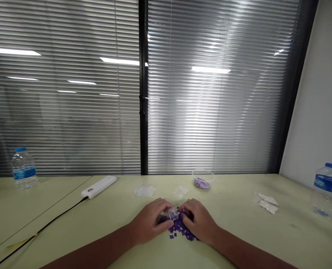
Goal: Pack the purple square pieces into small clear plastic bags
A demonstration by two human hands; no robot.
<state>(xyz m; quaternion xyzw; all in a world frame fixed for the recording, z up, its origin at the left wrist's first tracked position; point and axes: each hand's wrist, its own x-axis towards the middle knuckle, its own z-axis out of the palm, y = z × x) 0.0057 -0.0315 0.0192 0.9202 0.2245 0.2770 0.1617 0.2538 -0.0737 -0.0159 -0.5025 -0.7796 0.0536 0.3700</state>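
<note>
A small clear plastic container [173,214] lies on its side with its mouth to the right, and my left hand [151,221] is wrapped round it. Dark contents show faintly inside it. Right by that mouth is a heap of small purple square pieces [178,225], some scattered toward me on the table. Over the heap's right side my right hand [201,222] is curled, thumb and fingers closed in on some of the purple pieces. Its palm and part of the heap are hidden.
Beyond my hands lie clear plastic bags [145,190] and a clear round bowl [203,175] with lilac pieces. A white power bank [99,186] with a black cable is on the left. Water bottles [24,170] stand at both sides. White wrappers [268,203] lie on the right.
</note>
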